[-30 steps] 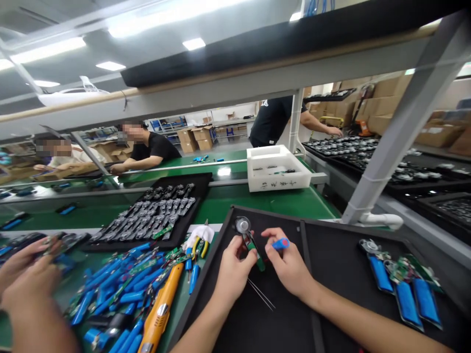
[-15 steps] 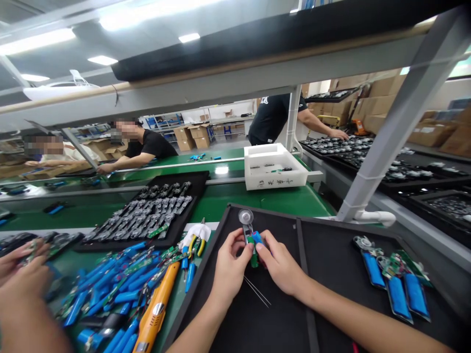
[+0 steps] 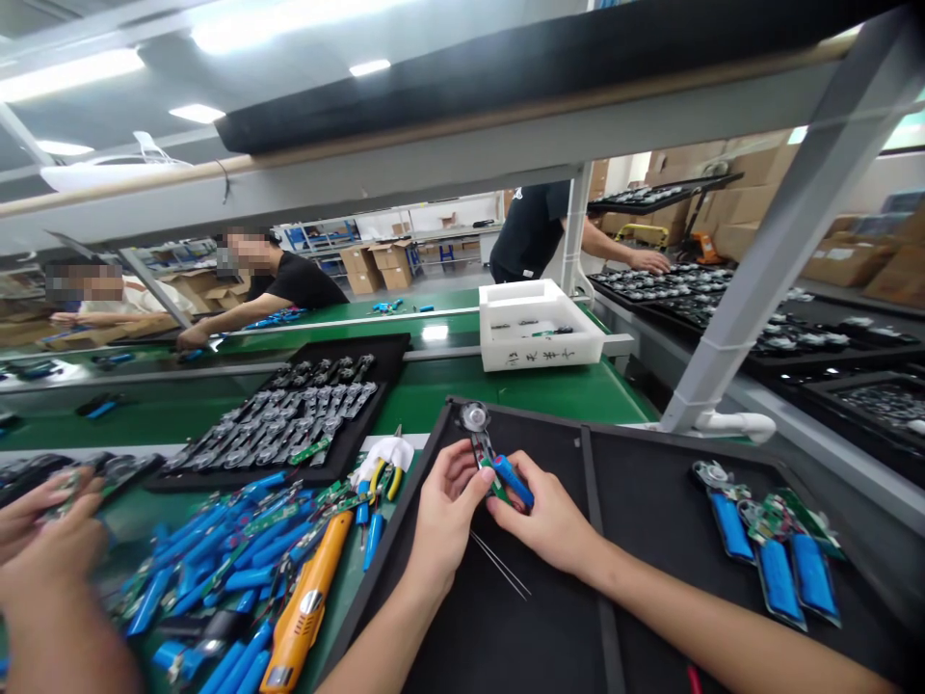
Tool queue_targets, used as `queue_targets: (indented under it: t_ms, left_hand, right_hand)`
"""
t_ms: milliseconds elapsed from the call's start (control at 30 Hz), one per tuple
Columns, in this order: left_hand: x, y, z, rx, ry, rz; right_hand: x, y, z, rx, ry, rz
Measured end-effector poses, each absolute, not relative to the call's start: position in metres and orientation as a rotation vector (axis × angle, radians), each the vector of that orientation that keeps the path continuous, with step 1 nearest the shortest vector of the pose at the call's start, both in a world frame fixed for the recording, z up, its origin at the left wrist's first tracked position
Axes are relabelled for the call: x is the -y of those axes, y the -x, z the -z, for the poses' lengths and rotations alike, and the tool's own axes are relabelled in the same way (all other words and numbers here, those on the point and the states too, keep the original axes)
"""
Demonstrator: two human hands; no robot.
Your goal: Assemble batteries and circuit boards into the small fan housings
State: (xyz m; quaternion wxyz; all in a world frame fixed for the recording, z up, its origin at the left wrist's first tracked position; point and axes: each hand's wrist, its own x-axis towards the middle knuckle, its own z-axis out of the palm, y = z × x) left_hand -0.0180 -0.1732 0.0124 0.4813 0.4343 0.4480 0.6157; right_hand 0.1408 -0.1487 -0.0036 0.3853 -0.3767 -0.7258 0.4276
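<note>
This is a factory floor, an electronics assembly line. A green conveyor belt crosses the middle of the frame, with a black tray of circuit boards and loose blue batteries beside it. A worker sits along the line at upper left, and cardboard boxes are stacked at upper right.

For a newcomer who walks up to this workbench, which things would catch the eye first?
First comes the heap of blue cylindrical battery cells at lower left, on the green conveyor belt, beside an orange electric screwdriver. At centre, above a black tray, the left hand holds a round metal disc on a strip, while the right hand presses a blue cell against it.
</note>
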Motion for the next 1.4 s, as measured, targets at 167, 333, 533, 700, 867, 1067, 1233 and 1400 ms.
queue_targets:
  t_ms: [167, 333, 533, 700, 867, 1067, 1233, 1400]
  left_hand:
    - [0.1729, 0.0201, -0.0100, -1.126, -1.041, -1.503]
    - [0.1729, 0.0200, -0.0090, -1.137, -1.066, -1.475]
    - [0.1742, 0.0187, -0.0094, -1.169, -1.060, -1.478]
    - [0.1767, 0.0162, -0.0118, -1.173, -1.036, -1.448]
    - [0.1783, 0.0148, -0.0147, -1.179, -1.045, -1.438]
    - [0.1790, 0.0127, -0.0176, -1.183, -1.056, -1.425]
    - [0.1797, 0.0117, -0.0175, -1.179, -1.055, -1.423]
    - [0.1787, 0.0132, -0.0157, -1.160, -1.061, -1.422]
  right_hand:
    - [0.1467, -0.1434, 0.0065, 1.747, 0.880, -1.211]
    - [0.1431, -0.1406, 0.0114, 1.613, 0.836, -1.373]
    - [0.1428, -0.1404, 0.0121, 1.618, 0.815, -1.400]
    - [0.1438, -0.1415, 0.0112, 1.648, 0.807, -1.351]
    - [0.1442, -0.1419, 0.0108, 1.683, 0.787, -1.322]
    - [0.1450, -0.1423, 0.0092, 1.694, 0.791, -1.299]
    - [0.1458, -0.1430, 0.0075, 1.700, 0.795, -1.284]
    - [0.1466, -0.1431, 0.0071, 1.697, 0.794, -1.292]
